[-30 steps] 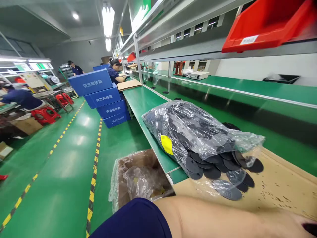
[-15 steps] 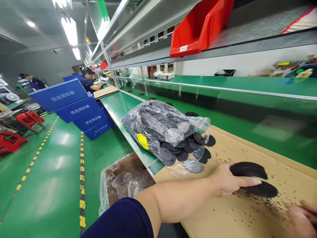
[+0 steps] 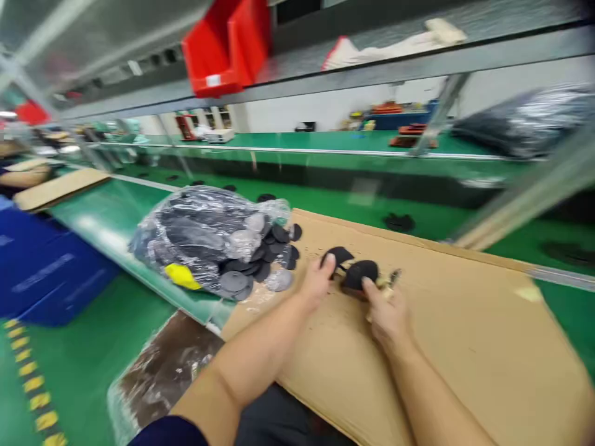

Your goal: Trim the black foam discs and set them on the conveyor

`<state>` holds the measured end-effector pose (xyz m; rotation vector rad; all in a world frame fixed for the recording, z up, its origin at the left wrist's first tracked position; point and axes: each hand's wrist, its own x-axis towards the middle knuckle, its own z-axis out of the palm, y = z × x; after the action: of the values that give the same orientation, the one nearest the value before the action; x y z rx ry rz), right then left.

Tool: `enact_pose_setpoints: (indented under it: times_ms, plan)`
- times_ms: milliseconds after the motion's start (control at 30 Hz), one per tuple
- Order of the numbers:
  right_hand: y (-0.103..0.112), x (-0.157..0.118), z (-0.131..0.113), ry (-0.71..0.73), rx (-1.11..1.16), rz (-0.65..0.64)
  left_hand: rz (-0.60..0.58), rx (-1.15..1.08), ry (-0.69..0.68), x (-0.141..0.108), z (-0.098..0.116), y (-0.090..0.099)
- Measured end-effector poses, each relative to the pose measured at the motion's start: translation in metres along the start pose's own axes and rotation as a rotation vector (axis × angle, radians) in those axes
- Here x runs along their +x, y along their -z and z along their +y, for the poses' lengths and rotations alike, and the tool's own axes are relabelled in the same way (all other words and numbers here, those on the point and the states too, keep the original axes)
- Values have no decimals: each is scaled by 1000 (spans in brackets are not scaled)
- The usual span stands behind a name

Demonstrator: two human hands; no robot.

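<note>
My left hand (image 3: 317, 282) is closed on a thin black disc (image 3: 338, 254), thumb on top, above the brown cardboard sheet (image 3: 446, 334). My right hand (image 3: 389, 314) pinches a second black disc (image 3: 361, 272) right beside the first. A small pale-yellow tool with a dark tip (image 3: 393, 279) also sticks out of the right hand; blur hides its kind. To the left, a clear plastic bag (image 3: 195, 217) full of black discs lies on its side, its mouth towards my hands. Several loose discs (image 3: 235, 282) spill from it onto the cardboard.
Below the bench edge at left stands an open box (image 3: 171, 347) lined with clear plastic. Blue crates (image 3: 51, 266) stand further left. Overhead runs a shelf with a red bin (image 3: 223, 56). A metal post (image 3: 525, 186) slants up at right. Black pieces (image 3: 398, 222) lie behind the cardboard.
The view has swung right. My right hand has come from the lower right edge up to the discs and now grips one. The left hand still holds a disc.
</note>
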<state>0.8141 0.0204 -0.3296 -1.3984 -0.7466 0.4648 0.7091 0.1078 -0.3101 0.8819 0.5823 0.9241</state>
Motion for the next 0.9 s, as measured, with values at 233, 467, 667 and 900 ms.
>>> enact_pose_setpoints:
  times_ms: [233,467,667,900]
  plan:
    - [3,-6,-10,90,-189,-6,-115,-81,126,-6,4,0]
    - [8,-5,-14,92,-261,-23,-153,-46,123,-14,5,-3]
    - [6,-7,-21,83,-237,-48,-145,-36,65,-16,2,-5]
    - [6,-5,-17,-14,-32,-147,-177,-87,124,-16,3,-2]
